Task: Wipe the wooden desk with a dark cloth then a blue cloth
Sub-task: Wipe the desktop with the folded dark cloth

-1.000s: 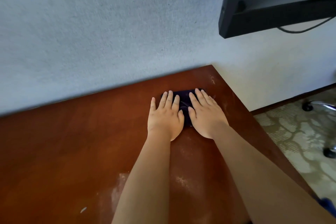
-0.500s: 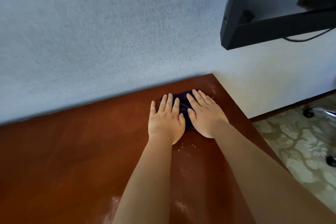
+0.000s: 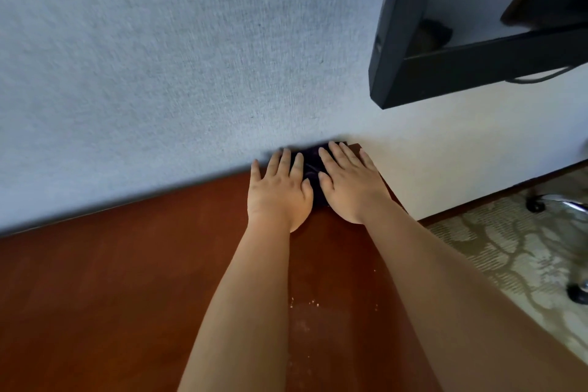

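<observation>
Both hands flat, no grip closed: your left hand (image 3: 278, 192) and right hand (image 3: 348, 183) press the dark cloth (image 3: 310, 165) with straight fingers.

It lies under your palms at the table's (image 3: 127, 264) far right corner, against the wall (image 3: 159, 57); unwiped wood runs left and toward you. Your hands hide most of the cloth; no blue cloth shows.

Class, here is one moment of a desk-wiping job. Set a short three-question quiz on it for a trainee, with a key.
1. True or false: the dark cloth lies at the desk's far right corner, against the wall.
2. How many hands press on it? A one, B two, C none.
3. Fill in: pale crumbs lie on the desk ___ the forearms.

Key: 1 true. 2 B: left hand and right hand, fingers straight. 3 between.
</observation>
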Available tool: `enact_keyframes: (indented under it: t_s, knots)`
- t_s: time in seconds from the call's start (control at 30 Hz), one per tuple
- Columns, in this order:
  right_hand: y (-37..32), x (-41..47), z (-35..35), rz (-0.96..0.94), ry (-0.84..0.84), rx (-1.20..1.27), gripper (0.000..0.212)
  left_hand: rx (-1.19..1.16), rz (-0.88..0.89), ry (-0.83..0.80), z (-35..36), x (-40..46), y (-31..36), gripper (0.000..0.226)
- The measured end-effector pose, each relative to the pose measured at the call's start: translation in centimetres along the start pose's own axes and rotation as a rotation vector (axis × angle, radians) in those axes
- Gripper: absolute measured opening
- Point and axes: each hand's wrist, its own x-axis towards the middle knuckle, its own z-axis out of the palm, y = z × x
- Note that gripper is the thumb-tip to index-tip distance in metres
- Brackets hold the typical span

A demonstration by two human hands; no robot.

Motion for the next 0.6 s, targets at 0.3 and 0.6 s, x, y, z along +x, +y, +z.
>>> enact_keyframes:
  t_s: [0.3,0.6]
  knots:
    - [-0.7,-7.4,0.6,0.107,-0.024,0.015,0.055,-0.005,0.083,-0.025,0.4,-5.8,2.0,0.056]
    - [-0.7,-8.4,1.1,0.082,-0.032,-0.016,0.055,-0.006,0.118,-0.028,0.8,-7.1,2.0,0.056]
